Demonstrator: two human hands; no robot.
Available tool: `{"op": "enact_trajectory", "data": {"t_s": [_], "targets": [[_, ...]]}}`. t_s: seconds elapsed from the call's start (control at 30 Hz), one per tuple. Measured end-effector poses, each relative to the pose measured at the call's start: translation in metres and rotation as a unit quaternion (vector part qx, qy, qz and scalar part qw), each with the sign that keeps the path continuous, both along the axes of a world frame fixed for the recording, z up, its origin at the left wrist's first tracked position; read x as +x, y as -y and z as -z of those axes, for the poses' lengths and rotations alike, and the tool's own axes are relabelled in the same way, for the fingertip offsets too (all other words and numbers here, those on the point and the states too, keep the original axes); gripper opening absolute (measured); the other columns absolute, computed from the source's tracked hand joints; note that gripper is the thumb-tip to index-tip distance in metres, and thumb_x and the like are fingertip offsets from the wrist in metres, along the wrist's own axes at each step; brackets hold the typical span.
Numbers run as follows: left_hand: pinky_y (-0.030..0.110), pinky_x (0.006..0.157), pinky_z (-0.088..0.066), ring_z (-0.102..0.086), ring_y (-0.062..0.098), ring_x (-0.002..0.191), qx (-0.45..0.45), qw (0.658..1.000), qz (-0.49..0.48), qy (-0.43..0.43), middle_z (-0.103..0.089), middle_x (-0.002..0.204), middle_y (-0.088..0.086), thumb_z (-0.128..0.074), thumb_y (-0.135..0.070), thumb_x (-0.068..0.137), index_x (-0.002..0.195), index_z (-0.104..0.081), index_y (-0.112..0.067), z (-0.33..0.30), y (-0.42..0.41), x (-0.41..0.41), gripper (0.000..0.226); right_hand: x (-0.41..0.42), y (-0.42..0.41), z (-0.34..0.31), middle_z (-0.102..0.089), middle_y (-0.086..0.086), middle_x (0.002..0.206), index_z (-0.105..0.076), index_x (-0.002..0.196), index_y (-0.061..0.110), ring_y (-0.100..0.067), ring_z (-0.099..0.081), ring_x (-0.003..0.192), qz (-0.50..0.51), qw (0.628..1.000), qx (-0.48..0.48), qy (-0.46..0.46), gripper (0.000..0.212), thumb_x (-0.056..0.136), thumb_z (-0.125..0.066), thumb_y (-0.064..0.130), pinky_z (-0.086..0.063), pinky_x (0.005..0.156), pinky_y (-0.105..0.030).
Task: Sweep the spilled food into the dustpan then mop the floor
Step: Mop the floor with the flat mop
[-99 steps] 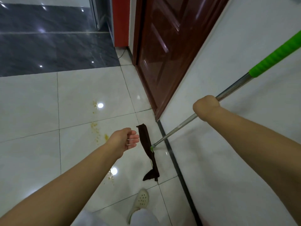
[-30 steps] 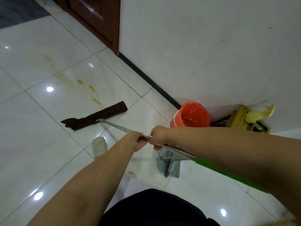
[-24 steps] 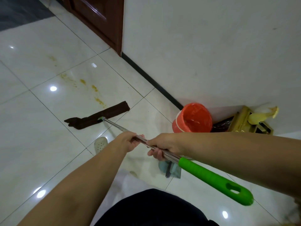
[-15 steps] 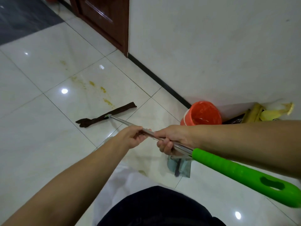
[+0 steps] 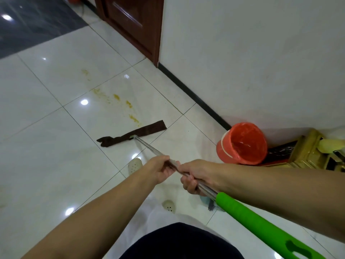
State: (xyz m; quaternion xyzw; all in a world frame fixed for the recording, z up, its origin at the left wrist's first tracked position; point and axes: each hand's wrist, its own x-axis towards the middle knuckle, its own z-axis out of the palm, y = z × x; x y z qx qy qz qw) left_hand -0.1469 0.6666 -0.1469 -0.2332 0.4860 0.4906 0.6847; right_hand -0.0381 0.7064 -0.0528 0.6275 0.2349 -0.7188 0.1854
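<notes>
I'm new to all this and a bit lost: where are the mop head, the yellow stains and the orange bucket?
mop head point(image 5: 141, 133), head view, middle of the brown cloth.
yellow stains point(image 5: 116, 97), head view, one blotch on the tile.
orange bucket point(image 5: 229, 150), head view, outer wall.

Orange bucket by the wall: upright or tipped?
Tipped. The orange bucket leans with its open mouth angled toward the camera, its inside in view, against the wall. Whether it holds water: cannot tell.
</notes>
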Motion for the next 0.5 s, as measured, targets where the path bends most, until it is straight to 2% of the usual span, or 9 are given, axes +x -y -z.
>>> {"op": "enact_trajectory", "data": {"t_s": [0.13,0.27,0.33,0.4,0.5], "targets": [[0.028,0.043,-0.054,-0.046,0.023,0.064,-0.016,1.000,0.011,0.009,-0.042,0.071,0.012,-0.037,-0.001,0.099,0.077,-0.041,-0.002,0.008,-0.011,-0.019,0.022,-0.019,-0.009,-0.001,-0.033,0.002,0.039,-0.041,0.089,0.015,-0.004,-0.029,0.024,-0.004,1.000,-0.001,0.001,0.010,0.099,-0.038,0.016,-0.024,0.026,-0.008],[0.024,0.038,-0.050,-0.047,0.023,0.063,-0.032,0.999,0.035,0.001,-0.044,0.076,0.016,-0.031,0.002,0.100,0.085,-0.039,0.001,0.015,-0.035,-0.054,0.017,-0.053,-0.026,0.011,-0.033,0.002,0.039,-0.046,0.083,0.019,-0.005,-0.029,0.022,0.021,1.000,-0.013,0.001,0.018,0.100,-0.039,0.018,-0.024,0.025,-0.008],[0.028,0.043,-0.051,-0.049,0.023,0.064,-0.038,0.998,0.040,-0.009,-0.045,0.079,0.018,-0.030,0.002,0.100,0.099,-0.036,0.000,0.017,-0.048,-0.073,0.006,-0.072,-0.038,0.016,-0.035,0.001,0.040,-0.044,0.084,0.016,-0.005,-0.030,0.023,0.022,1.000,-0.016,0.003,0.016,0.100,-0.039,0.018,-0.024,0.025,-0.009],[0.033,0.048,-0.052,-0.050,0.022,0.064,-0.037,0.998,0.039,-0.015,-0.046,0.080,0.019,-0.030,0.002,0.100,0.107,-0.034,-0.001,0.020,-0.062,-0.093,0.009,-0.092,-0.051,0.021,-0.036,0.000,0.044,-0.042,0.083,0.014,-0.005,-0.030,0.023,0.021,1.000,-0.018,0.003,0.017,0.099,-0.039,0.016,-0.024,0.025,-0.009],[0.025,0.041,-0.053,-0.049,0.021,0.063,-0.048,0.998,0.022,-0.014,-0.046,0.081,0.019,-0.031,0.000,0.101,0.109,-0.035,-0.001,0.026,-0.087,-0.131,0.009,-0.129,-0.076,0.026,-0.034,0.000,0.058,-0.041,0.077,0.016,-0.005,-0.029,0.023,0.021,1.000,-0.018,0.005,0.022,0.098,-0.038,0.015,-0.023,0.026,-0.008]]}}
